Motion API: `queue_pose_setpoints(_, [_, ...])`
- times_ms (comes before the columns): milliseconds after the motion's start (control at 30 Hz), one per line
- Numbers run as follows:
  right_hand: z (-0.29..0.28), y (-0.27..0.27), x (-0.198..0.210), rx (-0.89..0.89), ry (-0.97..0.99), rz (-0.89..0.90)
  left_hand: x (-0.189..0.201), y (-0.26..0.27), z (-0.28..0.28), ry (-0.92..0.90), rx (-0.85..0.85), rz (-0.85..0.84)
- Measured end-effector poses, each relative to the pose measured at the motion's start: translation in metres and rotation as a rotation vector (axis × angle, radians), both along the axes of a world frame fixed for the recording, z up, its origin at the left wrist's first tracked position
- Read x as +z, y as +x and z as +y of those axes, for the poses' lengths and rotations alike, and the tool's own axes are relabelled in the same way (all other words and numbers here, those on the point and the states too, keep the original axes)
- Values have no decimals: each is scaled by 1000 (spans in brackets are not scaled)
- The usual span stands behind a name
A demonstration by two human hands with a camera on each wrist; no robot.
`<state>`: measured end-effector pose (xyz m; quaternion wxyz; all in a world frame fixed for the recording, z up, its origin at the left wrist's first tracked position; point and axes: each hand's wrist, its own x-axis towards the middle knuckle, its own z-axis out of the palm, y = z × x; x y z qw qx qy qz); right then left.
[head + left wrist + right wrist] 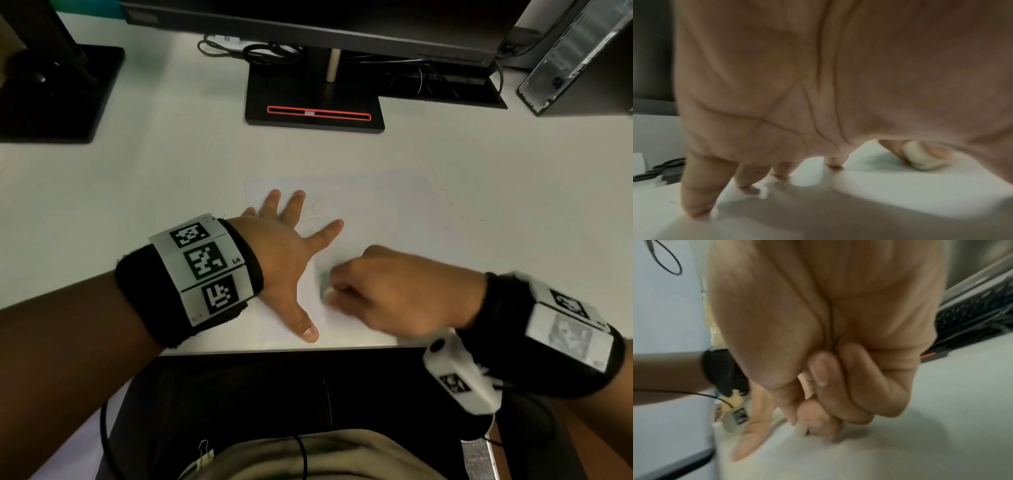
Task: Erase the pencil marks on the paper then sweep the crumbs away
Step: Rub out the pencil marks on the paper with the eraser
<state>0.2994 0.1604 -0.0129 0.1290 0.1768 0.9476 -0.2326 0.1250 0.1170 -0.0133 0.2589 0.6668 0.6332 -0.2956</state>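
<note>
white flat desk [445, 154] under both hands | thin white paper sheet [342, 205] pinned by left hand [284, 260], fingers spread flat | right hand [394, 291] beside left thumb, pinching small white eraser [327, 294] against sheet

Both forearms bare, no sleeves. Left wrist: wide black band [191, 284] with three white plates carrying black square code marks. Right wrist: same black band [548, 335] at lower right of frame, white plates, one mark blurred; white camera pod [455, 377] with code mark under wrist, thin black cable trailing. Beige clothing [308, 459] at bottom centre.
</note>
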Motion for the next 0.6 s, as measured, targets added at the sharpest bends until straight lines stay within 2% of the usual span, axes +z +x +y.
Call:
queue_pose_setpoints(67, [6, 1, 0, -52, 37, 8, 0, 0, 1, 0, 6, -4])
queue_pose_setpoints(133, [-6, 0, -2, 3, 50, 10, -1, -1, 0, 1, 11, -5])
queue_pose_setpoints(233, [-14, 0, -1, 62, -45, -9, -2, 0, 1, 3, 9, -9])
queue_pose_setpoints(367, [14, -1, 1, -71, 4, -3, -1, 0, 1, 1, 14, -4])
queue_pose_setpoints(500, [-10, -2, 1, 73, -44, -10, -2, 0, 1, 8, 10, -5])
queue_pose_setpoints(600, [6, -1, 3, -1, -67, -44, -1, 0, 0, 4, 13, -3])
